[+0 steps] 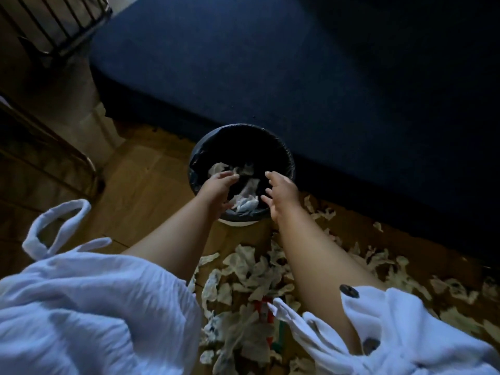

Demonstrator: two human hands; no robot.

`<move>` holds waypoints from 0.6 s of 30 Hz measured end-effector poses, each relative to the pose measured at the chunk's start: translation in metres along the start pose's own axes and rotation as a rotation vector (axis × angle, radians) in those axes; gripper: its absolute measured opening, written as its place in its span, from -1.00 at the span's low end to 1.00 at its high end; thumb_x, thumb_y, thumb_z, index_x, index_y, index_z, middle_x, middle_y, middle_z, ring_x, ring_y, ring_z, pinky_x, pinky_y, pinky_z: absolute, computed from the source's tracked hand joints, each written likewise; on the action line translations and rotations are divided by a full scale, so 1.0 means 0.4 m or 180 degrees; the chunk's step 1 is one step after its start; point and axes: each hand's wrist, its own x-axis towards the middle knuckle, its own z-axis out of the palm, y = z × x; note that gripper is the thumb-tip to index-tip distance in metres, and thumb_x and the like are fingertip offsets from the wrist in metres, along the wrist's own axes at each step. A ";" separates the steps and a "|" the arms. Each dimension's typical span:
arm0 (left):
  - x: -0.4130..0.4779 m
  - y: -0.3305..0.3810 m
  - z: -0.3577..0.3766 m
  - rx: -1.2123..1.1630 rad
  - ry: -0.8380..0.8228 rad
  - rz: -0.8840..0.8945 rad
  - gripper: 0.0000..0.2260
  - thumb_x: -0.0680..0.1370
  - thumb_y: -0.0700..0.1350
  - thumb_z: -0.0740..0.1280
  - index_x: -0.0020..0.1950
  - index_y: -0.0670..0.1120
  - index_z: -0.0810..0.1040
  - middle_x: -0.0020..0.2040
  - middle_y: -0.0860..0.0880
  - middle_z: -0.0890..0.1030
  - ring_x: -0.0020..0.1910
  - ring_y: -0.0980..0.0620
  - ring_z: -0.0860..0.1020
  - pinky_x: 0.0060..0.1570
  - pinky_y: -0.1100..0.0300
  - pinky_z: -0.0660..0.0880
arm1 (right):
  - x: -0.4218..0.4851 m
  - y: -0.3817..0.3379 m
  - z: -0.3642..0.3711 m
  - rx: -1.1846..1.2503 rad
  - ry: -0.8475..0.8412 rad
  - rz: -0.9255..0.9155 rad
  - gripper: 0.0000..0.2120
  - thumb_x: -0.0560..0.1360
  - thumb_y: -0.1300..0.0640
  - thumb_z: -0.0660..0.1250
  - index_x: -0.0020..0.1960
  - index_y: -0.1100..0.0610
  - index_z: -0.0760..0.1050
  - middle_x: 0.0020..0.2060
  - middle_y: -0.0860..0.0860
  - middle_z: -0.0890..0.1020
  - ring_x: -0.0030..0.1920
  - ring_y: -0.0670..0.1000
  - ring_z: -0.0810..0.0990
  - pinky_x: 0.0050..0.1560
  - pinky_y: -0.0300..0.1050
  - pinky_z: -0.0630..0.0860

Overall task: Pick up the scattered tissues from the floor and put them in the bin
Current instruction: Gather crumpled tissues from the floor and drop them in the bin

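A round bin lined with a black bag stands on the wooden floor against a dark blue bed. Several crumpled white tissues lie inside it. My left hand and my right hand both hover over the bin's near rim, fingers spread, holding nothing. Many more white tissues are scattered over the floor below and to the right of the bin, between and beside my forearms.
The dark blue bed fills the top and right. A metal rack stands at the top left, with a dark frame at the left edge. White sleeves cover the bottom. A red-and-white object lies among the tissues.
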 end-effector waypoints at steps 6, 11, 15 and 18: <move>-0.091 -0.074 -0.025 0.0099 0.0040 0.0207 -0.74 0.57 -0.11 0.25 0.23 -0.15 0.48 -0.06 -0.09 0.53 -0.18 0.05 0.48 -0.23 0.23 0.41 | -0.113 0.082 -0.060 -0.0271 -0.0090 -0.0123 -0.72 0.56 0.16 0.21 0.26 0.14 0.43 0.07 0.04 0.50 0.24 0.11 0.46 0.21 0.03 0.46; -0.241 -0.171 -0.077 0.0735 -0.0090 0.0307 -0.72 0.57 -0.12 0.25 0.27 -0.14 0.47 0.06 -0.10 0.53 -0.18 0.14 0.47 -0.22 0.29 0.42 | -0.276 0.192 -0.106 -0.0681 -0.0103 -0.0134 -0.78 0.55 0.13 0.23 0.18 0.07 0.49 0.05 0.05 0.56 0.09 0.03 0.53 0.09 -0.03 0.51; -0.422 -0.236 -0.148 0.1016 -0.0178 0.0327 -0.72 0.57 -0.14 0.24 0.28 -0.15 0.46 0.12 -0.06 0.53 -0.07 0.10 0.50 -0.24 0.32 0.43 | -0.457 0.295 -0.131 -0.0803 0.0014 -0.0097 -0.83 0.55 0.14 0.23 0.12 0.06 0.50 0.00 0.05 0.60 0.02 0.01 0.56 -0.01 -0.07 0.54; -0.569 -0.300 -0.220 0.1228 -0.0285 0.0248 -0.71 0.57 -0.13 0.25 0.27 -0.15 0.47 0.09 -0.07 0.54 -0.08 0.09 0.50 -0.26 0.31 0.41 | -0.622 0.378 -0.151 -0.0822 0.0117 -0.0033 -0.79 0.55 0.12 0.24 0.15 0.07 0.52 0.05 0.05 0.60 0.05 0.01 0.56 -0.14 -0.18 0.50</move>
